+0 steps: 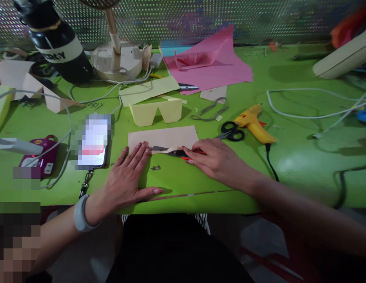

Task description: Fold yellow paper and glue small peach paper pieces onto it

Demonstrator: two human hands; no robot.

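Tabletop (304, 165): green; it carries all the work, which lies near the middle of its front edge.
Pale pink sheet (162, 137): it lies flat, a little inward from the front edge, with its long side about parallel to it. I judge that the cut is only partly done. The far side looks whole, while the side nearer to the front edge is being trimmed.
Left hand (124, 177): open and flat, gripping nothing. Its fingers press on the sheet's left near corner and point toward the back edge; its thumb is spread to the right, near the front edge.
Right hand (214, 157): closed around the cutter, held low, the wrist coming from the right part of the front edge.
Yellow piece (144, 114): already shaped with a notch, it lies farther toward the back edge; it seems finished in outline.
Cutter (178, 153): black and red, its front end pointing toward the left fingertips.
Paper strip (173, 149): curled upward by the cutter; whether it is fully separated, I cannot tell.
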